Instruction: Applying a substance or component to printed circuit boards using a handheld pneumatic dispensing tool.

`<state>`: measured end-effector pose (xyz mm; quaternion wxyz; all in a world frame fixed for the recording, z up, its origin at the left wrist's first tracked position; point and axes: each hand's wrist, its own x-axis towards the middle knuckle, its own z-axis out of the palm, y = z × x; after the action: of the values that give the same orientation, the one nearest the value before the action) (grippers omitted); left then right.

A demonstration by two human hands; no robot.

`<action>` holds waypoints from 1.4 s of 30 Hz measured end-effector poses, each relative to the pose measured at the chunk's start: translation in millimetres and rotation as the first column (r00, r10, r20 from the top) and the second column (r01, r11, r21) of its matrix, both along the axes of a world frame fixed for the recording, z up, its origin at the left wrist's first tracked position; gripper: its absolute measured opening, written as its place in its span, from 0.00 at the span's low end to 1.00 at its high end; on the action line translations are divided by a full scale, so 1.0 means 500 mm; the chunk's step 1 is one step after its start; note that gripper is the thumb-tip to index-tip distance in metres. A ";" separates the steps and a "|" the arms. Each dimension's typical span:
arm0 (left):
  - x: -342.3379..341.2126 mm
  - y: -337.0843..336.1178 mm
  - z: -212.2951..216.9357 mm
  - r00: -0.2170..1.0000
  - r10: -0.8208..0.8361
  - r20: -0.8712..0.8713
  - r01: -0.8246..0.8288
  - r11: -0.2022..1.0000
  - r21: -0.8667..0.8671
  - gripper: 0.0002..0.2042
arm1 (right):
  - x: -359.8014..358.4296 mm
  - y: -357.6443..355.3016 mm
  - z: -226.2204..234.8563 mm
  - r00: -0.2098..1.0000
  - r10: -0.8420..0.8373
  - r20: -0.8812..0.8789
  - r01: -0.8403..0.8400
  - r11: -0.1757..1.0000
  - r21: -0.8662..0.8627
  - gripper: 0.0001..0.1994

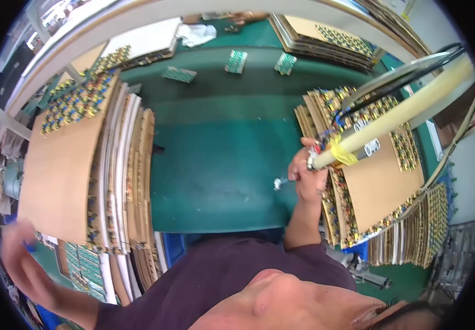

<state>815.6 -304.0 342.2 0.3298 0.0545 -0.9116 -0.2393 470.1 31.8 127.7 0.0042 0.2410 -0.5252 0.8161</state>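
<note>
At the far left, my left hand (22,247) is raised beside a tall stack of cardboard sheets (56,170). It is smeared by motion, so its fingers cannot be made out. My right hand (307,179) is closed at the left edge of the right-hand stack of cardboard (383,190). The lower end of a cream-coloured tube (380,129) wrapped with yellow tape partly covers it. Whatever the fingers hold is hidden. Close to them, over the green work surface (224,165), shows a small whitish, clear piece (279,182).
Rows of small yellow and blue electronic parts (78,104) top the left stack. Green circuit boards (236,61) lie across the back. Beyond them are a white crumpled cloth (196,34) and another person's hand (246,17). Black cables (402,77) run along the tube.
</note>
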 end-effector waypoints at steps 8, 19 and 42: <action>-0.448 0.286 -0.303 0.798 -0.603 0.004 0.534 0.709 0.461 0.11 | -0.008 0.049 -0.008 1.000 0.000 -0.002 0.000 1.000 0.028 0.26; -1.406 0.318 -0.601 0.885 -0.242 0.397 0.274 0.961 -0.024 0.25 | -0.002 0.089 -0.041 0.994 -0.019 0.110 0.037 0.987 -0.156 0.36; -0.715 0.281 -0.442 0.686 -0.646 -0.336 0.256 -0.218 0.942 0.29 | -0.017 0.076 -0.032 0.994 -0.109 -0.012 0.110 0.994 0.030 0.23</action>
<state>457.9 -163.6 121.2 -0.0542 -0.0438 -0.4577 -0.8864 461.4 69.9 111.7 0.0479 0.2159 -0.5498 0.8055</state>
